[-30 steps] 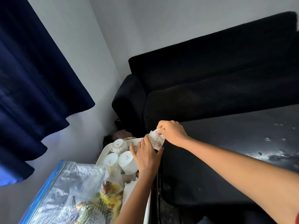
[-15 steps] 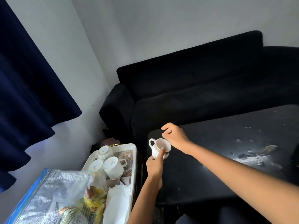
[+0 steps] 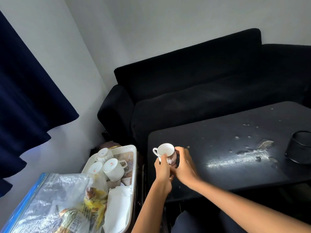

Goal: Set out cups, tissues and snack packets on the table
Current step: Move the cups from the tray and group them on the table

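Both hands hold a small white china cup with a curly handle [image 3: 165, 153] over the near left corner of the dark shiny table [image 3: 218, 158]; the left hand [image 3: 162, 170] wraps its fingers round the cup's near side; the right hand [image 3: 184, 163] cups the other side; both arms reach forward; three more white cups [image 3: 107, 163] sit upside down in the white plastic tray [image 3: 133, 174].

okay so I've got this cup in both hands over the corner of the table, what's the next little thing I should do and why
Probably lower the cup straight down onto the black table and let go. It is already upright, mouth up, and both the left hand and right hand hold it just above the table's near left corner. Three more cups wait upside down in the white tray.
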### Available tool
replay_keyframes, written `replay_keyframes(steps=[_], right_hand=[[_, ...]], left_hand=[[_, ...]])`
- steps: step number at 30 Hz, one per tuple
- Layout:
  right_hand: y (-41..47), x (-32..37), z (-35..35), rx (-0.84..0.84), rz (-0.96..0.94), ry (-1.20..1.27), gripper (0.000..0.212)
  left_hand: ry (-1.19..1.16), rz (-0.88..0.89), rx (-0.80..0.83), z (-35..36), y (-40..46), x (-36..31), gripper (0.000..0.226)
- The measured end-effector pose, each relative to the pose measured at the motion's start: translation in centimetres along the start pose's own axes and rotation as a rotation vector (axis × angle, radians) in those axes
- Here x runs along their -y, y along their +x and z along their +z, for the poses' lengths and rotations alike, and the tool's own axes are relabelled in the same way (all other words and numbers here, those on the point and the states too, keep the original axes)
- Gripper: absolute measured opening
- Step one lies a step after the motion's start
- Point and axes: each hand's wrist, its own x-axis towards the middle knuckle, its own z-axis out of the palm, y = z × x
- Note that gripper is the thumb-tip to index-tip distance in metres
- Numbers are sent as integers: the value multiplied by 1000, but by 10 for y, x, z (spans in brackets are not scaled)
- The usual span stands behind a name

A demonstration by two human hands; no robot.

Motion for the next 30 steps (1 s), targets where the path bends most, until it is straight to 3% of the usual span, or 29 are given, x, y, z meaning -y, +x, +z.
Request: replay_keyframes(steps=[2,5,8,10,13,16,21,25,30], right_hand=[[-3,-2,8,-39,8,-18,61],[-2,-5,13,-124,66,42,43],[1,-14,16,-192,95,4,51],[3,-22,15,-224,148,22,45],[7,-36,13,-221,247,129,29],[8,-52,11,-215,238,130,34],[9,-77,9,-196,218,115,42],[16,-100,15,-193,199,100,18],[25,-110,22,-191,187,112,27]], left_hand=[[14,9,10,2,-3,3,34],[62,29,65,3,-8,8,33],[150,50,125,5,-8,14,36],[186,60,148,9,-8,19,35],[200,97,174,17,-6,30,30],[243,144,168,23,0,46,26],[430,256,134,32,10,73,51],[463,288,146,37,22,82,40],[548,265,138,39,45,89,45]])
